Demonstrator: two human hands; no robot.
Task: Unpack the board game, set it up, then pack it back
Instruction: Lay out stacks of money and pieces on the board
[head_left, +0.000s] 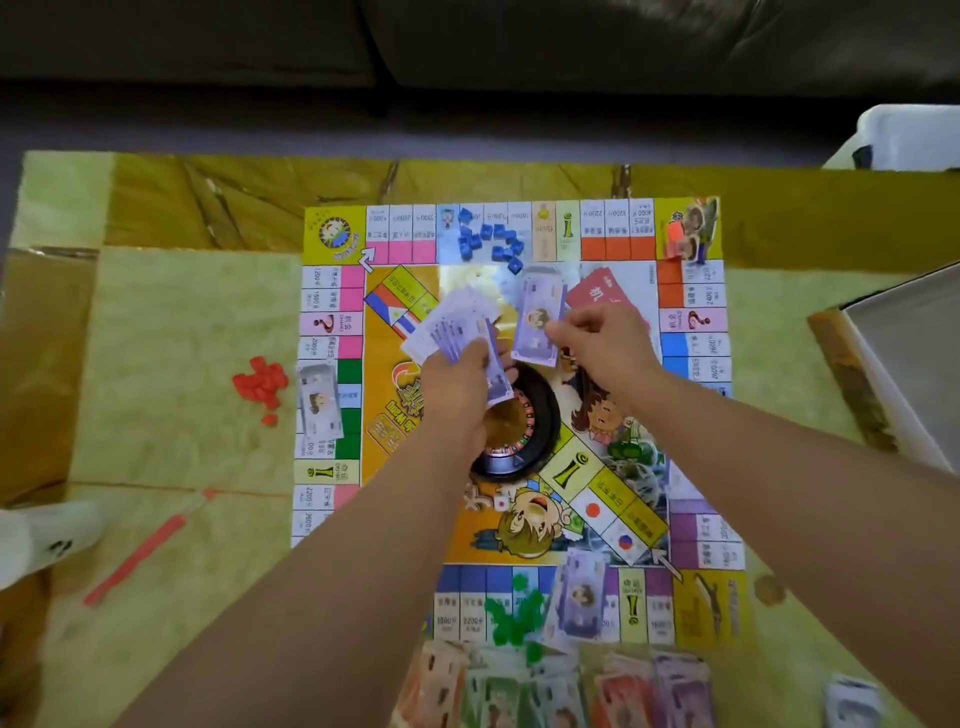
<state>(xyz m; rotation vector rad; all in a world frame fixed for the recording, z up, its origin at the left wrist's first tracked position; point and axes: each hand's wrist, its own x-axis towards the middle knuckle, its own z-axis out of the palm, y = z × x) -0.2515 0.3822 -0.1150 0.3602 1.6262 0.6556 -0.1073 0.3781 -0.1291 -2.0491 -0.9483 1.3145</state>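
Head view: left hand grips fanned pale-purple banknotes, right hand pinches one purple note above the colourful board.

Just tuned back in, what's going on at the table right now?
A person seems to be dealing out play money over the open board. The left hand grips a fan of purple bills, and the right hand pinches a single purple bill just beyond the roulette wheel at the centre. A left-edge bill and a near-edge bill already lie on the board. Blue pieces sit at the far edge, green pieces at the near edge, red pieces off the board to the left.
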